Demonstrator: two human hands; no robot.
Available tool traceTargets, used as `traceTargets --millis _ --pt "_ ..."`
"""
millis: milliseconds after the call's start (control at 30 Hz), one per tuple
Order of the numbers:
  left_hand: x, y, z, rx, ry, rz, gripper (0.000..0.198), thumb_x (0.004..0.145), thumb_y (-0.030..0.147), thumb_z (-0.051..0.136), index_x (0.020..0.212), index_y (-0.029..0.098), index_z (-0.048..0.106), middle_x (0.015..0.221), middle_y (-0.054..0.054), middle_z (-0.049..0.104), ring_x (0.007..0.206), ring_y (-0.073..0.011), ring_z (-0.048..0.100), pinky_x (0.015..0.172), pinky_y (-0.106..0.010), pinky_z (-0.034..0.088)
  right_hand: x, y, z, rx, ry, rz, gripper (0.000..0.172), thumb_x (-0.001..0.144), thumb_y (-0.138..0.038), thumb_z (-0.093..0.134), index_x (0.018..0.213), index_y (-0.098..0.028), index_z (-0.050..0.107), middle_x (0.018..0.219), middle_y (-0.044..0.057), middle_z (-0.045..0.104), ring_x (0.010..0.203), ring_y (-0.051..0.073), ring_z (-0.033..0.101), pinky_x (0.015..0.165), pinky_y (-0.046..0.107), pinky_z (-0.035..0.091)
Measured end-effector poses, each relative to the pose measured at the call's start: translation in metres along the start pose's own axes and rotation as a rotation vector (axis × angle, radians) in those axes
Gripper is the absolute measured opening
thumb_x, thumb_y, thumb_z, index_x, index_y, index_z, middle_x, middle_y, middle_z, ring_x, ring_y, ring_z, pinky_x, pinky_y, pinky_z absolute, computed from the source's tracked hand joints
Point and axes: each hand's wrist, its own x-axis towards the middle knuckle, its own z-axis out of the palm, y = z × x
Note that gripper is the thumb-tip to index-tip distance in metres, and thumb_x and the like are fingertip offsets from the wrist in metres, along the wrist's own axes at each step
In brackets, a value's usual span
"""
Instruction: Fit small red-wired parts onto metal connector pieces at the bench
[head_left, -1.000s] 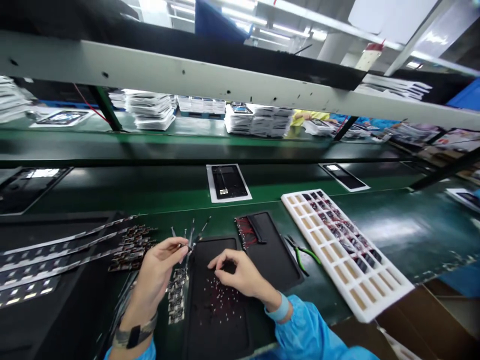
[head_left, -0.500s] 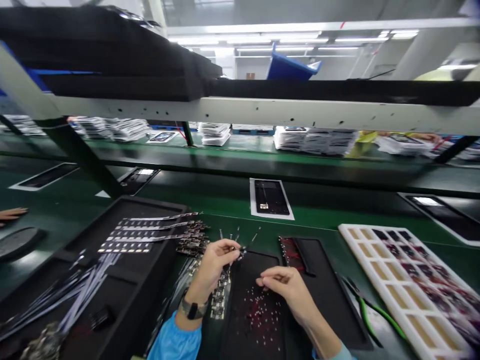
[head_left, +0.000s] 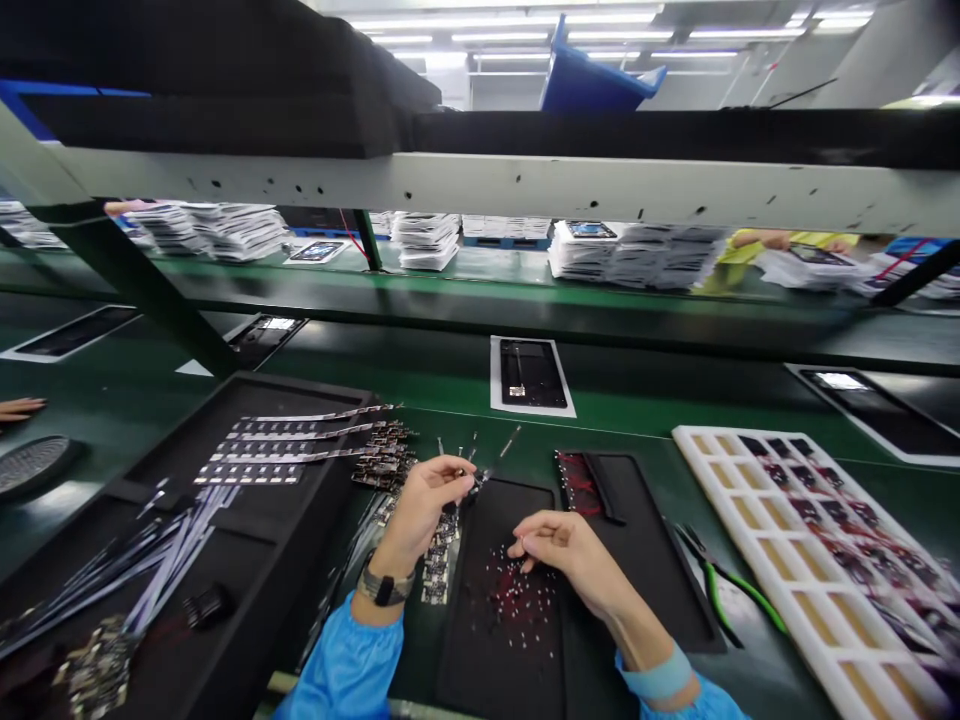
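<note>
My left hand (head_left: 426, 505) pinches a small circuit board (head_left: 478, 480) between thumb and fingertips. A thin strip (head_left: 511, 440) sticks up from it to the right. My right hand (head_left: 561, 545) is closed in a pinch over a black tray (head_left: 472, 655); whatever its fingertips hold is too small to make out. Many tiny white-tipped parts with red wires (head_left: 517, 600) are scattered on this tray. Beside my left wrist lie strips of circuit boards (head_left: 436, 570), with a heap of more boards (head_left: 384, 455) behind them.
A large black tray (head_left: 255, 560) with flex cables stands left. To the right are another black tray (head_left: 667, 560), green-handled pliers (head_left: 712, 590) and a white compartment tray (head_left: 795, 590). A phone housing (head_left: 534, 375) lies on the line ahead, below a shelf beam (head_left: 480, 185).
The camera view has tipped down slightly, so the shelf and background sit higher. Both hands keep their pinches in nearly the same places; the right fingers have shifted slightly over the scattered parts.
</note>
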Motion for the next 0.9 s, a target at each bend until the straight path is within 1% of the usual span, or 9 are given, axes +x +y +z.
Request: traceTargets --millis 133,233,333,500,567,633,700,833,900 --pt "-0.001 0.003 0.000 -0.004 0.011 -0.004 0.028 0.067 0.032 0.093 0.086 0.014 0.082 0.068 -0.002 0.067 0.060 -0.0092 0.052 0.060 -0.022 0.038 0.000 0.001 -0.001 -0.026 0.013 0.066 0.041 0.073 -0.043 0.094 0.099 -0.014 0.082 0.097 0.016 0.083 0.090 0.024 0.079 0.087 0.036 0.060" --pt "-0.002 0.005 0.001 0.000 0.016 -0.002 0.028 0.067 0.031 0.093 0.086 0.014 0.082 0.071 -0.004 0.070 0.061 -0.0100 0.053 0.060 -0.023 0.039 -0.002 -0.004 -0.001 -0.062 0.030 0.092 0.040 0.069 -0.043 0.095 0.094 -0.014 0.083 0.097 0.015 0.083 0.093 0.026 0.080 0.091 0.038 0.059" --pt "-0.003 0.007 0.001 0.004 0.029 0.021 0.026 0.067 0.028 0.093 0.086 0.014 0.083 0.077 -0.005 0.073 0.066 -0.0106 0.056 0.063 -0.023 0.042 -0.004 -0.009 -0.001 -0.119 0.021 0.081 0.036 0.071 -0.045 0.094 0.087 -0.015 0.082 0.091 0.014 0.083 0.087 0.025 0.080 0.088 0.035 0.059" --pt "-0.001 0.009 -0.001 -0.073 0.032 0.038 0.035 0.066 0.027 0.094 0.097 0.016 0.085 0.080 -0.004 0.073 0.069 -0.0106 0.060 0.066 -0.022 0.046 -0.003 -0.009 -0.005 -0.180 0.022 0.065 0.035 0.076 -0.048 0.090 0.089 -0.017 0.080 0.089 0.011 0.083 0.084 0.022 0.078 0.084 0.032 0.057" --pt "0.000 0.010 -0.002 -0.107 0.042 0.040 0.035 0.065 0.028 0.095 0.096 0.016 0.084 0.082 -0.004 0.074 0.069 -0.0113 0.062 0.066 -0.024 0.049 -0.002 -0.008 -0.007 -0.212 0.037 0.058 0.035 0.077 -0.049 0.089 0.090 -0.017 0.080 0.090 0.011 0.083 0.086 0.023 0.078 0.085 0.033 0.058" --pt "0.001 0.010 -0.003 -0.128 0.059 0.042 0.031 0.065 0.029 0.096 0.089 0.015 0.082 0.084 -0.005 0.074 0.068 -0.0114 0.062 0.066 -0.025 0.050 -0.002 -0.009 -0.008 -0.253 0.062 0.046 0.036 0.078 -0.050 0.088 0.091 -0.017 0.080 0.090 0.012 0.083 0.087 0.025 0.079 0.085 0.034 0.059" --pt "0.002 0.009 -0.004 -0.133 0.063 0.051 0.029 0.066 0.030 0.095 0.086 0.014 0.081 0.084 -0.005 0.074 0.067 -0.0107 0.062 0.065 -0.025 0.049 -0.002 -0.011 -0.009 -0.300 0.090 0.023 0.036 0.080 -0.051 0.086 0.093 -0.017 0.080 0.090 0.012 0.083 0.088 0.026 0.079 0.085 0.034 0.059" --pt "0.005 0.006 -0.004 -0.127 0.028 0.092 0.027 0.071 0.030 0.093 0.090 0.015 0.081 0.084 -0.004 0.073 0.070 -0.0091 0.062 0.066 -0.023 0.045 -0.002 -0.016 -0.012 -0.399 0.144 -0.027 0.039 0.080 -0.053 0.084 0.095 -0.017 0.081 0.090 0.013 0.082 0.088 0.028 0.079 0.085 0.035 0.061" --pt "0.006 0.004 -0.003 -0.137 0.007 0.095 0.030 0.071 0.032 0.094 0.092 0.014 0.080 0.084 -0.004 0.073 0.071 -0.0103 0.064 0.065 -0.024 0.044 -0.002 -0.018 -0.015 -0.446 0.171 -0.035 0.041 0.079 -0.055 0.084 0.095 -0.017 0.081 0.092 0.014 0.082 0.088 0.029 0.079 0.084 0.034 0.062"
